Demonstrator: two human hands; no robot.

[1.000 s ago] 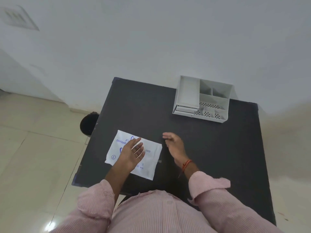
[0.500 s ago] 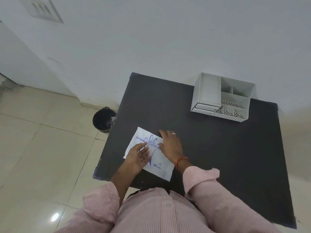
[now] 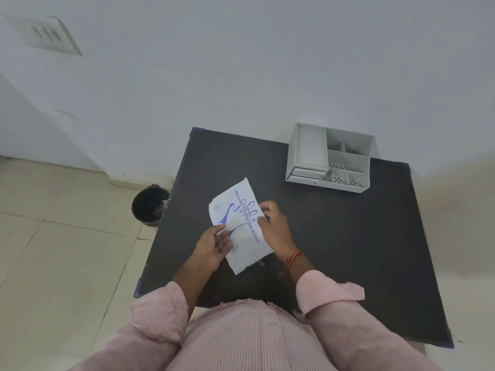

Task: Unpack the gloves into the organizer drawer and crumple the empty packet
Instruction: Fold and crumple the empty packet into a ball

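Observation:
A white glove packet with blue print is lifted off the black table, tilted on its long axis. My left hand grips its lower left edge. My right hand pinches its right edge near the middle. The white organizer with several compartments stands at the table's far right, against the wall; its small drawer at the lower left front looks shut. No loose gloves are visible.
A black bin stands on the tiled floor just left of the table's far left part. The wall runs right behind the table. My pink-sleeved arms and torso cover the table's near edge.
The packet lay flat under both hands; now both hands hold it up off the table and it has turned more upright. The camera view has shifted left and down.

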